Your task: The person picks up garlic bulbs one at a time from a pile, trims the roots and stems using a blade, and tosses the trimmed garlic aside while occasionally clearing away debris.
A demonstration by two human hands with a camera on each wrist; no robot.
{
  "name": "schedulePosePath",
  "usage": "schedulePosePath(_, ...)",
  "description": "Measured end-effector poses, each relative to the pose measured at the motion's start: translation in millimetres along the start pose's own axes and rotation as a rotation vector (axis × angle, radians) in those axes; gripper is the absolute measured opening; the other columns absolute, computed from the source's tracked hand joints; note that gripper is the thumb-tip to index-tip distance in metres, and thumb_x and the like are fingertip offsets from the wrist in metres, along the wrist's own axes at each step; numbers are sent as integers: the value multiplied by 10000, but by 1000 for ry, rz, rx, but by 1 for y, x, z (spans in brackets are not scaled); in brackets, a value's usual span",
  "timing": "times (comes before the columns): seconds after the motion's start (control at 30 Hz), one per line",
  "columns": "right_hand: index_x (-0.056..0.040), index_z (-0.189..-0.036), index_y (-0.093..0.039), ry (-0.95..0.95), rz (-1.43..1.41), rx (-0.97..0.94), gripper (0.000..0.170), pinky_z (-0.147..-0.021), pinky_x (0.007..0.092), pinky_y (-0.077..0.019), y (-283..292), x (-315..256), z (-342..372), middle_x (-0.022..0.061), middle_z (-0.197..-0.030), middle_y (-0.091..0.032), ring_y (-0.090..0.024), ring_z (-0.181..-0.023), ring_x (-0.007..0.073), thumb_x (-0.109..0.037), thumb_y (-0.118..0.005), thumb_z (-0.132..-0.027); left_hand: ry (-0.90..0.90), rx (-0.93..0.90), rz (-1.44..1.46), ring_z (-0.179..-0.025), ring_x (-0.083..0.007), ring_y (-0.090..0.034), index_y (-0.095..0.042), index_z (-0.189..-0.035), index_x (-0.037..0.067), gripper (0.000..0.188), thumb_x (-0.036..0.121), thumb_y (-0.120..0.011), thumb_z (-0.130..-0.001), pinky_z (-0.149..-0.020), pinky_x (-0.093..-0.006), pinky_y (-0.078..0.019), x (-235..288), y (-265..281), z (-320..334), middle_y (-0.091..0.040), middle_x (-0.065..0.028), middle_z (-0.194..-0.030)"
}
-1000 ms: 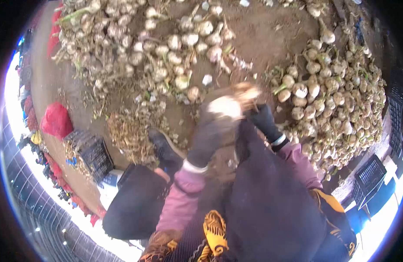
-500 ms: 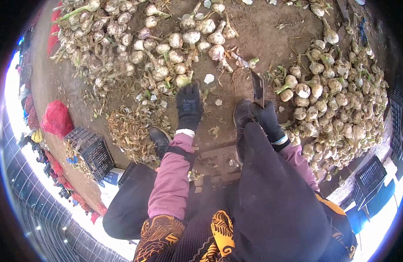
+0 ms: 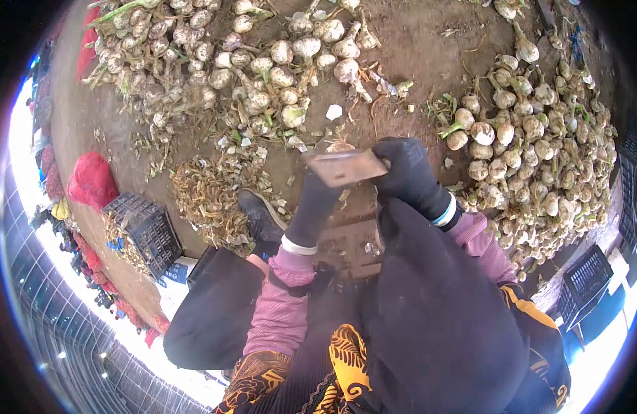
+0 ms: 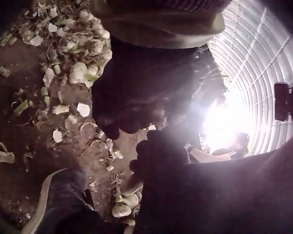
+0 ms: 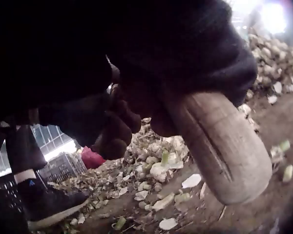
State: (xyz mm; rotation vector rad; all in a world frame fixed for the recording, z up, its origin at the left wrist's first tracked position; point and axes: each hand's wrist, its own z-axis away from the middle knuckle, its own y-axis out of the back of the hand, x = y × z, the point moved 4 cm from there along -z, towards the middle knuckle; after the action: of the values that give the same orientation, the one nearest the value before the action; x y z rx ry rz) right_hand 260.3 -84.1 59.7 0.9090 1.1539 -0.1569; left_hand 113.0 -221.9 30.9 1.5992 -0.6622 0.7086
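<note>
Dirt floor [image 3: 432, 65] carries 2 heaps of garlic [image 3: 539, 162]; I see a red sack [image 3: 92, 182], contents hidden, beside a black crate [image 3: 143, 222] with dry scraps [image 3: 127, 255] at its side. Right hand [image 3: 413, 176] grips a knife [image 3: 347, 169] — broad brownish blade, cracked wooden handle [image 5: 224, 151] — across the left hand [image 3: 317, 201], fingers bent, its hold unclear to me.

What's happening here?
Someone's right hand grips a knife, its broad blade partly covering the left hand in the head view. Whether the left hand holds anything is hard to tell. Garlic lies in heaps to the left and right on the ground, with dry scraps piled near a shoe.
</note>
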Motion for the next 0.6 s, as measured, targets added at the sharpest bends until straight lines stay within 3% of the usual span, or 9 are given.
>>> schedulePosePath(0.23, -114, -720, -609, 121, 106, -138, 256, -619, 428, -490, 17, -32, -8, 94, -710, -590, -626, -696, 334, -198, -759, -529, 343, 6, 540, -946, -207, -634, -613, -1121, 10, 333, 82, -683, -804, -825, -316, -517, 3, 6, 17, -658, -105, -1054)
schedulePosePath(0.4, -117, -709, -599, 162, 158, -73, 273, -610, 431, -482, 18, -32, -5, 96, -699, -577, -616, -691, 339, -222, -771, -525, 375, 29, 582, -933, -191, -629, -603, -1121, 12, 362, 78, -707, -781, -813, -311, -519, 8, 5, 0, -655, -96, -1042)
schedulePosePath(0.6, -102, -694, -578, 70, 134, -98, 258, -621, 445, -476, 15, -24, -3, 109, -691, -559, -609, -698, 349, -239, -755, -565, 441, 60, 579, -917, -171, -622, -590, -1121, 15, 399, 74, -737, -754, -799, -306, -521, 24, 9, -28, -652, -85, -1028)
